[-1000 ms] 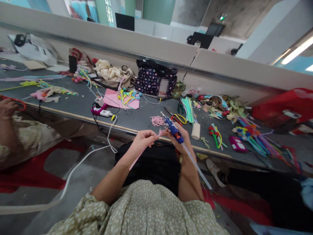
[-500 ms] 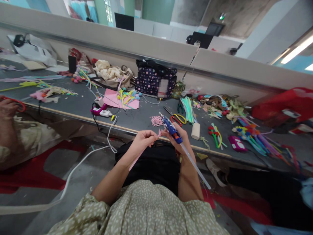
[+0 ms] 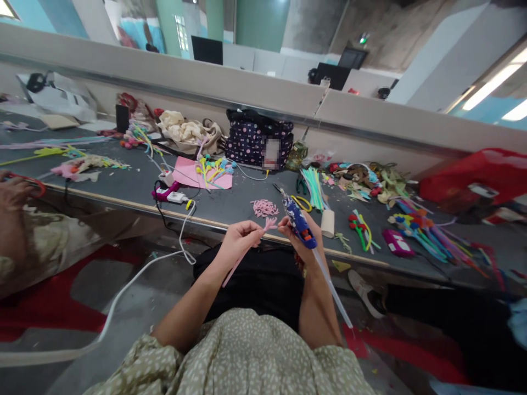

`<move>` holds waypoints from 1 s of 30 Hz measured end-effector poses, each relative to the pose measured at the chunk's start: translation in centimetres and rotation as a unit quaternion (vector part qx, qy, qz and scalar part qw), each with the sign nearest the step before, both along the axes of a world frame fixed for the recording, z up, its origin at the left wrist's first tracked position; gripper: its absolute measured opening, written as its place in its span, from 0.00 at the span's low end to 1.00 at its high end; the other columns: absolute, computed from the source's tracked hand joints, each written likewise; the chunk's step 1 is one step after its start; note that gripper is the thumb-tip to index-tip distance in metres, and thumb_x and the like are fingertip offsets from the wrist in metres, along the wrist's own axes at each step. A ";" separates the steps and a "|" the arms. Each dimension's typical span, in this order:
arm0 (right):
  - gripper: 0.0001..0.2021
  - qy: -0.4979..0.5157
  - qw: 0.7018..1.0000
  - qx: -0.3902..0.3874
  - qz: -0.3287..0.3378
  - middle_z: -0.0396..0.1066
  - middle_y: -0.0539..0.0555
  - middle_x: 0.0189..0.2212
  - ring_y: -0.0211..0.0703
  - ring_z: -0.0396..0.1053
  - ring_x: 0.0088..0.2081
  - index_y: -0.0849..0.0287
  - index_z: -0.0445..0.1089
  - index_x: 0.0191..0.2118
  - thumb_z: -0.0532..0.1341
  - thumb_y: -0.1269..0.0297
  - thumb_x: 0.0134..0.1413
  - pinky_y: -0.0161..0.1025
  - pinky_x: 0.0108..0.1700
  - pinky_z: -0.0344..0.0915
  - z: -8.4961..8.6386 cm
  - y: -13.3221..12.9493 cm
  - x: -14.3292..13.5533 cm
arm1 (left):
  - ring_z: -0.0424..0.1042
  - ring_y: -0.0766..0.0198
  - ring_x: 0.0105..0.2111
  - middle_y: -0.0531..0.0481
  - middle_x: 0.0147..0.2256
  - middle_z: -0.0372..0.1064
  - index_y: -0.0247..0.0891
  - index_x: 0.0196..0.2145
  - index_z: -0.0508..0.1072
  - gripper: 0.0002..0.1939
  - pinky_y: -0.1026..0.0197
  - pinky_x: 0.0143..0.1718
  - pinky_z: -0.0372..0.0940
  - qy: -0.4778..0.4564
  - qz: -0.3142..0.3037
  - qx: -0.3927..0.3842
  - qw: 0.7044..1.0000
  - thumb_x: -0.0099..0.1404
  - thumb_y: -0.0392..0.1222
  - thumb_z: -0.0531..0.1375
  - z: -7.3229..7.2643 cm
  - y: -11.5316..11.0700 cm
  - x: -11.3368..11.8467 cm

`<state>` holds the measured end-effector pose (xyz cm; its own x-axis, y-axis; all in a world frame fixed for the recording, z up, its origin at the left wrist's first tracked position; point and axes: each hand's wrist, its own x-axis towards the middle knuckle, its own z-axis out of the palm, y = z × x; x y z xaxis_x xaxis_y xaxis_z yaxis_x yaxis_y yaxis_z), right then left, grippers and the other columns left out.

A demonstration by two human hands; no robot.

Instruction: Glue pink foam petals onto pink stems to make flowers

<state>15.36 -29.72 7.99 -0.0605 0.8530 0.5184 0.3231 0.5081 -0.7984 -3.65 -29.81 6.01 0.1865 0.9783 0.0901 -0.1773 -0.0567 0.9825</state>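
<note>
My left hand (image 3: 242, 241) is closed in a pinch on a pink pipe cleaner (image 3: 233, 270), whose stem runs down along my wrist. A small branching pink tuft (image 3: 269, 224) stands out at its upper end. My right hand (image 3: 305, 241) is wrapped round a blue glue gun (image 3: 300, 222), nozzle pointing up and away from me. A long translucent glue stick (image 3: 333, 288) juts from its rear. The thumb and index fingertips of that hand come together just right of the tuft; whether they pinch a small piece is unclear. Beyond lies a pile of short pink pieces (image 3: 264, 208).
Yellow-handled scissors (image 3: 304, 203) lie behind the glue gun, near a bundle of green pipe cleaners (image 3: 315, 187) and a beige cylinder (image 3: 328, 223). A pink sheet (image 3: 185, 173) bears pipe-cleaner pieces. A white cable (image 3: 135, 277) hangs at left. Another person's hand (image 3: 14, 192) holds red-handled scissors.
My right hand and the glue gun have shifted a little to the right, away from my left fingers. The pink tuft now shows more fully. The camera view has tilted slightly.
</note>
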 end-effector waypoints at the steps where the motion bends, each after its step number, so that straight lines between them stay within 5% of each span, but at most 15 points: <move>1: 0.07 0.003 1.000 0.003 0.001 0.68 0.49 0.30 0.40 0.66 0.30 0.55 0.69 0.34 0.66 0.62 0.50 0.37 0.35 0.63 -0.1 0.0 -0.1 | 0.65 0.70 0.22 0.52 0.21 0.68 0.34 0.28 0.74 0.11 0.67 0.26 0.60 0.000 0.001 0.007 1.000 0.57 0.46 0.64 0.0 0.0 0.0; 6: 0.09 0.038 0.999 0.025 -0.017 0.70 0.49 0.30 0.40 0.66 0.29 0.54 0.68 0.33 0.67 0.59 0.50 0.38 0.34 0.64 0.0 -0.5 -0.6 | 0.66 0.68 0.25 0.51 0.24 0.69 0.36 0.32 0.76 0.10 0.66 0.28 0.62 0.021 0.022 0.063 0.998 0.59 0.47 0.63 -0.3 0.1 0.0; 12: 0.11 0.150 0.985 0.046 -0.067 0.71 0.52 0.30 0.45 0.69 0.34 0.55 0.63 0.29 0.66 0.58 0.51 0.43 0.40 0.66 0.2 -1.8 -0.6 | 0.69 0.61 0.39 0.46 0.37 0.68 0.39 0.30 0.76 0.06 0.62 0.38 0.65 -0.001 0.132 0.184 0.974 0.59 0.44 0.63 -0.4 0.5 -0.2; 18: 0.12 0.159 0.986 0.024 -0.053 0.72 0.52 0.31 0.46 0.70 0.34 0.55 0.64 0.30 0.66 0.56 0.51 0.44 0.40 0.65 -0.3 -2.7 -0.8 | 0.68 0.62 0.38 0.49 0.35 0.67 0.41 0.29 0.76 0.04 0.61 0.42 0.64 -0.019 0.195 0.211 0.958 0.59 0.43 0.64 -0.2 0.2 0.0; 23: 0.11 0.139 0.988 0.024 -0.055 0.72 0.52 0.31 0.46 0.70 0.33 0.54 0.65 0.29 0.65 0.55 0.51 0.44 0.38 0.65 -0.5 -3.1 -1.2 | 0.68 0.63 0.36 0.50 0.33 0.66 0.41 0.29 0.75 0.05 0.62 0.42 0.65 -0.034 0.203 0.179 0.962 0.59 0.44 0.64 -0.5 0.0 0.2; 30: 0.12 0.161 0.986 -0.018 -0.044 0.73 0.53 0.33 0.41 0.68 0.28 0.56 0.68 0.34 0.64 0.52 0.53 0.39 0.31 0.67 -1.4 -3.4 -2.4 | 0.67 0.70 0.27 0.54 0.27 0.68 0.38 0.32 0.74 0.12 0.64 0.36 0.68 -0.135 0.143 0.042 0.980 0.56 0.48 0.66 -0.5 0.2 0.5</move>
<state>13.01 -33.16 6.58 0.1779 0.8657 0.4678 0.0916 0.4588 -0.8838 -3.18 -29.58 5.51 -0.1353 0.9742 0.1804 -0.3955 -0.2201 0.8917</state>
